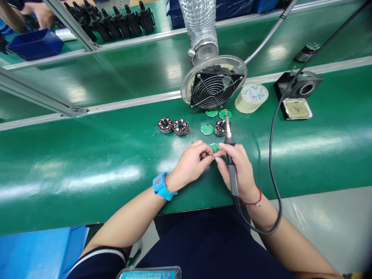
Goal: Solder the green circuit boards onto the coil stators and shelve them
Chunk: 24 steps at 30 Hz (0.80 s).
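My right hand (pixel 240 166) grips a soldering iron (pixel 233 172), whose metal tip points up and away from me. Its thumb and forefinger meet the fingertips of my left hand (pixel 194 161), which are pinched together on something too small to make out. Just beyond the fingertips is a green circuit board (pixel 214 147), partly hidden by my hands. Farther off lie another round green board (pixel 207 129) and a wound motor stator (pixel 220 128), the latter partly behind the iron. Two more stators, a left one (pixel 165 124) and a right one (pixel 180 127), sit side by side with loose wire ends.
A fume extractor fan (pixel 213 91) hangs over the bench's back, two green boards under it. Right of it stand a tape roll (pixel 251 98) and an iron stand with sponge (pixel 297 108). The iron's black cable (pixel 271 155) loops at right. Across the divider are blue bins and a person's hands.
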Each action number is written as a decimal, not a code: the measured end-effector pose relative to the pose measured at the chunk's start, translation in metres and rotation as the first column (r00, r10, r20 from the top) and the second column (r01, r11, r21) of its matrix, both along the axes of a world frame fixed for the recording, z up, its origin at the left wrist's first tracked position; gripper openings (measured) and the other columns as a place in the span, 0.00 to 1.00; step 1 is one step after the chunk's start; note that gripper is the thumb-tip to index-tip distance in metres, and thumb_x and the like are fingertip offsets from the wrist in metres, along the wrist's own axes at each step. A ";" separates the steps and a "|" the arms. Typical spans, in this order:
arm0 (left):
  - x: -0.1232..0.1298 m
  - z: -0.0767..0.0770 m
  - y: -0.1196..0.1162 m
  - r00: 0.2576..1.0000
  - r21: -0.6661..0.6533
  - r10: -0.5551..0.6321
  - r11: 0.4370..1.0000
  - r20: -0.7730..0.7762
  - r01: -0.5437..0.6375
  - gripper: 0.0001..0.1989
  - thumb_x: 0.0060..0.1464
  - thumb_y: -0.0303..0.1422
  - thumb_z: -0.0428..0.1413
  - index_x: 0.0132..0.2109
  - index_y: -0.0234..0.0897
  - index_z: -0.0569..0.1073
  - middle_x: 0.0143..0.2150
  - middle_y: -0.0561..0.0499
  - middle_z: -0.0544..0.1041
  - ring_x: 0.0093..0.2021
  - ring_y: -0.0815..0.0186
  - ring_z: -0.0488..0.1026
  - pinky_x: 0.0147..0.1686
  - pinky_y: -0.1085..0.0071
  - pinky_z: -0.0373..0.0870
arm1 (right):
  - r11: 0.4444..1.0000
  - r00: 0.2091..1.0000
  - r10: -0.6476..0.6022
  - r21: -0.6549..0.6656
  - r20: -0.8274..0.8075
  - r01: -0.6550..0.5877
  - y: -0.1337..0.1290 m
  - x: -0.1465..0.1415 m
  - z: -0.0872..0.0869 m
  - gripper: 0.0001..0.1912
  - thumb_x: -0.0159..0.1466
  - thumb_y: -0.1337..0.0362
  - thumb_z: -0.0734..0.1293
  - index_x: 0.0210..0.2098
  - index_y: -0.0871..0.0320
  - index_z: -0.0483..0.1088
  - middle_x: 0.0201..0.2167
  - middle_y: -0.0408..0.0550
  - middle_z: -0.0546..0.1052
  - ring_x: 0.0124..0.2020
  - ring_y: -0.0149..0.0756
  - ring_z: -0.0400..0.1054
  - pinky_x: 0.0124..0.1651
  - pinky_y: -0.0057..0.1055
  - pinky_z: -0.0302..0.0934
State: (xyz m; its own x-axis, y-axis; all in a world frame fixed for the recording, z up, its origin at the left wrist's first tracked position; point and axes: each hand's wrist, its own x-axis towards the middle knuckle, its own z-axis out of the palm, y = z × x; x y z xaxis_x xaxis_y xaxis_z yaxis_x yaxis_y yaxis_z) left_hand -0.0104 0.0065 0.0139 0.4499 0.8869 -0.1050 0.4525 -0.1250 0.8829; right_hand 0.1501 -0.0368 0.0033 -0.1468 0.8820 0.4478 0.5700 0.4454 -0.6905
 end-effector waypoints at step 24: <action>0.003 -0.003 -0.009 0.974 0.287 0.020 0.957 -0.224 0.047 0.06 0.57 0.25 0.49 0.32 0.37 0.63 0.32 0.52 0.66 0.34 0.68 0.61 0.36 0.69 0.61 | 0.979 0.971 -0.182 0.066 -0.154 0.194 -0.051 0.033 0.003 0.18 0.59 0.71 0.66 0.49 0.56 0.70 0.26 0.45 0.73 0.26 0.37 0.67 0.28 0.36 0.63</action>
